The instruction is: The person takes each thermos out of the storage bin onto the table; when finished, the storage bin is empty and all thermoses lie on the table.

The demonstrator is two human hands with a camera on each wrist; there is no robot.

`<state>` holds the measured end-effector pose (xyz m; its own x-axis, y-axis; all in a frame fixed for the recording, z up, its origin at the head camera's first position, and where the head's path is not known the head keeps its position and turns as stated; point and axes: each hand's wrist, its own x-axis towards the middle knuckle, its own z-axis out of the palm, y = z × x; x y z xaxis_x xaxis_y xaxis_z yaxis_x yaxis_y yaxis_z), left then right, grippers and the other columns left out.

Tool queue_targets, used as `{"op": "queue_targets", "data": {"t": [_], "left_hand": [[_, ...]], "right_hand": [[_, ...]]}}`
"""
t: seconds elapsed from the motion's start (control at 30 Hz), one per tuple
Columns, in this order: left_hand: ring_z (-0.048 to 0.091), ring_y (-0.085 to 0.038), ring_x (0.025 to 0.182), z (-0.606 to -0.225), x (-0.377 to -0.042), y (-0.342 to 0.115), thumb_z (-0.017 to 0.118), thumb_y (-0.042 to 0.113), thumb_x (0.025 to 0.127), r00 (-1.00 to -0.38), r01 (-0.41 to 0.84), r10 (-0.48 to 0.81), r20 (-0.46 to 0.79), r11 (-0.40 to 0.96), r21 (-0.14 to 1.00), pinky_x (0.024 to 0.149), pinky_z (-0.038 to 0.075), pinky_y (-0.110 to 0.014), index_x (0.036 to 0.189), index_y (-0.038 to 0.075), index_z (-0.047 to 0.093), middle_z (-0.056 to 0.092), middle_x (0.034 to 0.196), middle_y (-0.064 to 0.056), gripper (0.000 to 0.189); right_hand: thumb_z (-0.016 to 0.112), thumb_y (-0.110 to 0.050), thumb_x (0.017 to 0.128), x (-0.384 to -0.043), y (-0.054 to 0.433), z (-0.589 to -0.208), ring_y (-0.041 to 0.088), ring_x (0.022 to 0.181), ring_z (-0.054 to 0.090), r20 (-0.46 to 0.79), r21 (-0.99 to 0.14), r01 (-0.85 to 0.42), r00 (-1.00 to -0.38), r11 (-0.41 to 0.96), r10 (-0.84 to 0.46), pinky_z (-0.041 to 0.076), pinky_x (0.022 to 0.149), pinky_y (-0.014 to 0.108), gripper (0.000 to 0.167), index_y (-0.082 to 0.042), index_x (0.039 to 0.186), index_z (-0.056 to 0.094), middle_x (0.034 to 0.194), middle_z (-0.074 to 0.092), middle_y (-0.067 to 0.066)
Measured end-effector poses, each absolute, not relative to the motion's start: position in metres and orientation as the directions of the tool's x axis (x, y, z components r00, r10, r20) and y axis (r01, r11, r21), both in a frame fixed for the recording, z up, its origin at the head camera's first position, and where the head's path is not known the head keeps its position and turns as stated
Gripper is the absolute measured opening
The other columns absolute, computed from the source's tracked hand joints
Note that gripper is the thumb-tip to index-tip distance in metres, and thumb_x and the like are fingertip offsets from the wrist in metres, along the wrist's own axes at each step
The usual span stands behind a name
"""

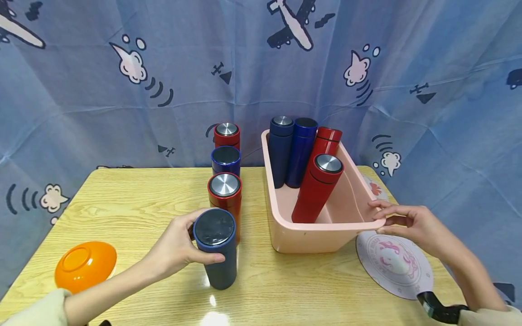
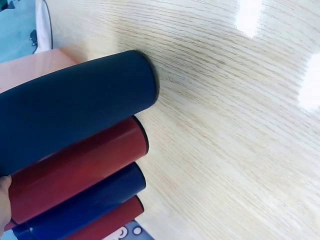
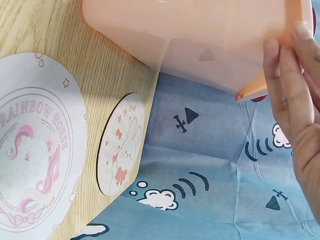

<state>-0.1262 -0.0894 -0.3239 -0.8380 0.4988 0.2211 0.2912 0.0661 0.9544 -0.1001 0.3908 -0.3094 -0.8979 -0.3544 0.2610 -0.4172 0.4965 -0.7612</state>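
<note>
My left hand [image 1: 181, 242] grips a dark navy thermos flask [image 1: 222, 265] near its top, around the side. Behind it stand a red flask [image 1: 225, 199] with a silver lid, a blue flask [image 1: 226, 158] and another red flask [image 1: 227, 136], in a line. At the right, my right hand [image 1: 412, 224] pinches the rim corner of a pink plastic bin [image 1: 326, 237]. Inside the bin, a navy flask [image 1: 280, 149], a blue flask [image 1: 301, 154] and a red flask [image 1: 327, 140] stand at the back, with a tilted red flask [image 1: 314, 194] in front.
An orange bowl [image 1: 91, 262] lies upside down at the left of the wooden table [image 1: 134, 194]. A round mat with a horse print [image 3: 30, 150] and a rabbit-print mat [image 3: 121, 145] lie right of the bin. A patterned blue curtain [image 1: 195, 81] hangs behind.
</note>
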Motion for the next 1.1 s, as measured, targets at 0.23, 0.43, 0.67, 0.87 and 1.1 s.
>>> {"op": "queue_targets", "data": {"t": [0.23, 0.43, 0.67, 0.87, 1.1], "left_hand": [[0.065, -0.018, 0.099, -0.324, -0.130, -0.083, 0.089, -0.001, 0.058, -0.826, 0.280, 0.530, 0.194, 0.086, 0.956, 0.089, 0.052, -0.030, 0.124, 0.000, 0.057, 0.066, 0.112, -0.011, 0.073], [0.064, -0.018, 0.102, -0.322, -0.134, -0.081, 0.089, 0.003, 0.059, -0.802, 0.301, 0.566, 0.191, 0.107, 0.948, 0.091, 0.051, -0.030, 0.124, 0.002, 0.058, 0.066, 0.114, -0.009, 0.072], [0.063, -0.018, 0.103, -0.321, -0.140, -0.081, 0.089, 0.007, 0.063, -0.746, 0.345, 0.633, 0.207, 0.101, 0.933, 0.091, 0.051, -0.031, 0.124, 0.003, 0.058, 0.066, 0.112, -0.008, 0.068], [0.063, -0.021, 0.104, -0.322, -0.145, -0.083, 0.086, 0.005, 0.067, -0.724, 0.286, 0.666, 0.176, 0.058, 0.956, 0.092, 0.051, -0.032, 0.125, 0.001, 0.056, 0.064, 0.114, -0.012, 0.065], [0.062, -0.022, 0.105, -0.328, -0.149, -0.087, 0.086, 0.013, 0.069, -0.695, 0.244, 0.696, 0.180, -0.007, 0.970, 0.094, 0.049, -0.034, 0.125, 0.000, 0.056, 0.063, 0.116, -0.013, 0.066]], "right_hand": [[0.068, 0.018, 0.076, -0.100, 0.391, -0.310, -0.005, 0.106, 0.059, 0.257, -0.766, -0.413, -0.900, 0.494, -0.353, 0.055, 0.070, 0.018, 0.028, 0.009, 0.102, 0.066, 0.121, 0.061, -0.017], [0.067, 0.018, 0.077, -0.100, 0.392, -0.310, -0.004, 0.106, 0.059, 0.254, -0.773, -0.408, -0.900, 0.486, -0.353, 0.055, 0.069, 0.019, 0.028, 0.009, 0.103, 0.066, 0.121, 0.062, -0.016], [0.066, 0.018, 0.078, -0.100, 0.392, -0.310, -0.003, 0.106, 0.060, 0.239, -0.784, -0.395, -0.904, 0.479, -0.354, 0.056, 0.068, 0.021, 0.028, 0.010, 0.105, 0.066, 0.123, 0.061, -0.016], [0.064, 0.019, 0.079, -0.099, 0.392, -0.310, -0.003, 0.106, 0.060, 0.242, -0.788, -0.399, -0.901, 0.469, -0.360, 0.056, 0.068, 0.021, 0.028, 0.010, 0.105, 0.065, 0.123, 0.061, -0.016], [0.066, 0.018, 0.079, -0.099, 0.392, -0.311, -0.004, 0.106, 0.059, 0.236, -0.777, -0.388, -0.909, 0.496, -0.343, 0.056, 0.070, 0.020, 0.028, 0.009, 0.105, 0.066, 0.123, 0.060, -0.017]]}}
